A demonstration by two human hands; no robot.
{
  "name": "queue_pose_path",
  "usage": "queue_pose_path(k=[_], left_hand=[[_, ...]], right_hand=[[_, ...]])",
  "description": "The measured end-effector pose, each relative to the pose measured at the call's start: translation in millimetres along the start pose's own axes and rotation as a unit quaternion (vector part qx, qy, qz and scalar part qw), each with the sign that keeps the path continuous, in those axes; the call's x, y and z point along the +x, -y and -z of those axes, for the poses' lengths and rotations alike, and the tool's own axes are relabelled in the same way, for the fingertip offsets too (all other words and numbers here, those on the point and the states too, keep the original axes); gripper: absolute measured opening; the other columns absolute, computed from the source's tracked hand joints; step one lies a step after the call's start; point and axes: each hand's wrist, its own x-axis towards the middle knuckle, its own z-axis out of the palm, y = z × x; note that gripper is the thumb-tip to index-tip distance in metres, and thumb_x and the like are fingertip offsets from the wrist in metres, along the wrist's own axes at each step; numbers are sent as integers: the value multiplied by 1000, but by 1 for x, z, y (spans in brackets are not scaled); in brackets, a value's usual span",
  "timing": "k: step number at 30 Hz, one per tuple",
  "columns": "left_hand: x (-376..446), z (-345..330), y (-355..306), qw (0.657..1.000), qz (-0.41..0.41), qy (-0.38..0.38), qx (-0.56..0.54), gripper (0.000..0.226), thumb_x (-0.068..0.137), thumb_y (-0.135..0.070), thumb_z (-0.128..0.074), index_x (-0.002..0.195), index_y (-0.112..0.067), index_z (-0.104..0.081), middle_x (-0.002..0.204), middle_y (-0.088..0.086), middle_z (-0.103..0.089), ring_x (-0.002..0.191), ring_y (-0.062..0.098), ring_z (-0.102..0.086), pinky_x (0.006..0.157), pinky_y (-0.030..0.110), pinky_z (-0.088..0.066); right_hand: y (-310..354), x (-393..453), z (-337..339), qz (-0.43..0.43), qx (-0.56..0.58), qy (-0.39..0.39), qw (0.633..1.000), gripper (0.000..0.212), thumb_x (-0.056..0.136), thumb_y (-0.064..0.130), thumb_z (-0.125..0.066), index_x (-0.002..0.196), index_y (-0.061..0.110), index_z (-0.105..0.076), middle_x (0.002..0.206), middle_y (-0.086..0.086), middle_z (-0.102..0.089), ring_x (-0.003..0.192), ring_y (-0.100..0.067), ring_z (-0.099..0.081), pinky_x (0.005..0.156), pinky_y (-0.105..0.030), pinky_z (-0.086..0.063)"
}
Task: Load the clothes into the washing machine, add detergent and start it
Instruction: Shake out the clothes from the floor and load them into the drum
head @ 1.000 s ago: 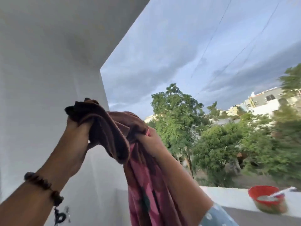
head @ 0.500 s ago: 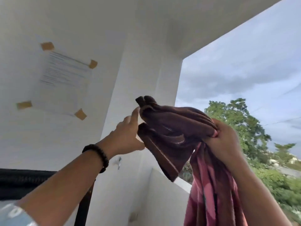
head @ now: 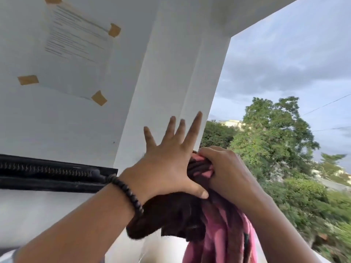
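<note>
White wall (head: 66,130) and a pillar (head: 171,82) fill most of my view, with trees (head: 275,149) and cloudy sky at the right. Taped to the wall is a printed sheet (head: 76,44). Pink and brown clothes (head: 218,234) hang bunched from my right hand (head: 226,171), which grips them. My left hand (head: 167,168) is spread wide, thumb touching the cloth.
</note>
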Motion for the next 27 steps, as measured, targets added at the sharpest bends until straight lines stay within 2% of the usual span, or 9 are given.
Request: queue_pose_path(k=[2,5,10,12,14,17,19,21,27], left_hand=[[2,-15,10,989,6,104,-109,146,62,-59,-82,132,-45,45,160,-2,-25,151,19,-8,115,65,8],[-1,-31,22,948,-1,127,-291,124,69,-30,-86,146,-52,10,107,-5,-70,102,14,-66,104,42,-46],[-6,-51,29,916,-21,92,-390,78,73,-13,-73,132,-44,-33,89,0,-67,84,19,-64,90,46,-52],[-8,-58,31,889,-20,82,-449,66,76,-13,-69,129,-41,-40,86,-5,-61,80,15,-59,90,45,-50],[-9,-63,34,865,-5,41,-500,58,76,-17,-66,126,-39,-45,88,-3,-57,80,13,-56,90,43,-49],[-12,-70,42,851,40,-30,-523,52,74,-21,-63,121,-41,-52,92,2,-55,81,12,-56,89,38,-49],[-19,-80,50,840,68,-53,-536,47,80,-16,-65,119,-40,-57,98,0,-59,87,9,-59,84,24,-48],[-30,-89,60,813,91,-65,-572,43,84,-10,-65,117,-36,-61,107,-4,-66,97,5,-62,81,13,-47],[-68,-138,61,772,137,-68,-617,37,86,-8,-64,116,-29,-65,116,-7,-69,112,8,-63,93,21,-47]], right_hand=[[2,-5,1,14,58,17,998,21,68,36,-59,87,28,-61,79,11,-61,72,-7,-60,66,-33,-50],[-6,-18,-6,2,125,9,992,30,70,32,-73,99,29,-66,85,13,-69,81,-2,-66,72,-26,-52],[-14,-77,-39,-131,438,63,887,76,64,-5,-80,128,26,-55,115,3,-70,104,-15,-69,92,-35,-54],[2,-89,-66,-205,484,73,848,84,57,-14,-77,130,19,-51,134,1,-62,120,-10,-59,95,-19,-49],[9,-114,-91,-263,566,22,781,62,72,-30,-62,126,-1,-52,150,-19,-41,133,-16,-44,100,4,-23],[10,-102,-104,-465,544,-27,698,41,94,-20,-26,135,-22,-24,157,-26,-19,143,-22,-25,92,-4,22],[14,-149,-118,-382,601,-54,700,56,79,-32,-51,130,-11,-45,141,-22,-49,122,-13,-52,86,13,-22],[8,-160,-119,-347,590,11,729,74,48,-10,-85,116,8,-65,119,-9,-70,102,-7,-66,87,-14,-51],[-21,-156,-124,-410,660,-165,607,56,66,-16,-58,115,10,-62,105,-17,-69,98,-33,-64,93,-49,-50]])
